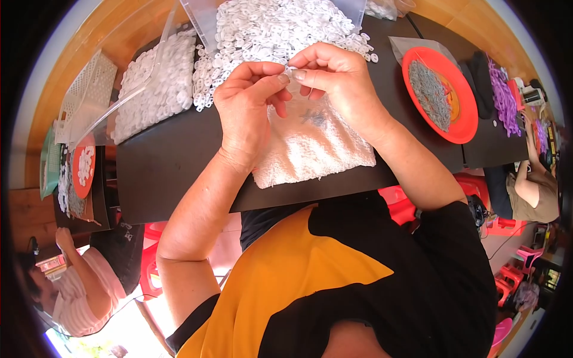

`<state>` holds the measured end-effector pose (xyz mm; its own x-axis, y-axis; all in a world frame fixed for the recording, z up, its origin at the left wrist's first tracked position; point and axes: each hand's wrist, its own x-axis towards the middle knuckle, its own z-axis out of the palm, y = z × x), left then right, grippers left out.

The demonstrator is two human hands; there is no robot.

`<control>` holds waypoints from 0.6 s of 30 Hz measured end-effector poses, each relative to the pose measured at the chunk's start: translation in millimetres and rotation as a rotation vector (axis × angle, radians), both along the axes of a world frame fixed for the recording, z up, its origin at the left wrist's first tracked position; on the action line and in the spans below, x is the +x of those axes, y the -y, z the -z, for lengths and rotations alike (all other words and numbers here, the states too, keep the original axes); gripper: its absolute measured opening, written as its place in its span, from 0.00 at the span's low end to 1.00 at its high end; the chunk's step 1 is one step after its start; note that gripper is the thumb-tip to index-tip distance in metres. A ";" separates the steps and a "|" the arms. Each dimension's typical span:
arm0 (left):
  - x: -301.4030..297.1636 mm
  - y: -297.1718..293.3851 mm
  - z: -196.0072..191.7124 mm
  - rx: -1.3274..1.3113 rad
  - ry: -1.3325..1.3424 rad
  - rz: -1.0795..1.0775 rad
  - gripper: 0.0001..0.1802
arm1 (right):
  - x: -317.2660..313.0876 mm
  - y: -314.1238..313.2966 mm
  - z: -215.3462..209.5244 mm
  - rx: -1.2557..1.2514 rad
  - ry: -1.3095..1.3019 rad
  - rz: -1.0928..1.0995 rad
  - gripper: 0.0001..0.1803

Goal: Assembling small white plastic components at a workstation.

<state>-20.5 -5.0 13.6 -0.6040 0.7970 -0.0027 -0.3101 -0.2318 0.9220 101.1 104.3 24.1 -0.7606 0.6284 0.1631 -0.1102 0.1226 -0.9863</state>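
Note:
My left hand (246, 101) and my right hand (343, 80) meet fingertip to fingertip above a pale towel (310, 161). Each one is closed in a pinch of thumb and forefinger. Between the tips is something small and whitish, too small and too covered to name. Small grey pieces (315, 117) lie on the towel below my right hand. Just beyond the fingers spreads a large heap of small white oval rings (280, 27), spilling from a clear plastic bin (196, 27) onto the dark table (164, 173).
On the left stand a clear box (107, 113), a mass of packed white pieces (158, 89) and a white basket (86, 86). A red plate (465, 110) holding grey strands (431, 95) lies right, near purple strands (504, 98). Other people sit at the far left (86, 286) and far right (531, 188).

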 end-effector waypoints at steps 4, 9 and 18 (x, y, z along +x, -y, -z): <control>0.0 -0.9 0.6 0.063 -0.016 0.051 0.08 | 4.7 -10.2 -3.1 -0.067 0.019 -0.061 0.09; 1.8 0.2 0.4 0.117 -0.075 0.123 0.14 | 8.9 -20.1 -11.5 -0.128 0.017 -0.114 0.11; 0.4 2.8 -3.8 0.073 -0.265 0.254 0.18 | 14.6 -28.8 -19.6 -0.166 0.006 -0.286 0.19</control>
<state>-20.1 -7.8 17.5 -0.3593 0.9138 0.1892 -0.1190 -0.2459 0.9620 115.7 133.2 43.7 -0.9106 0.4070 0.0717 -0.1114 -0.0746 -0.9910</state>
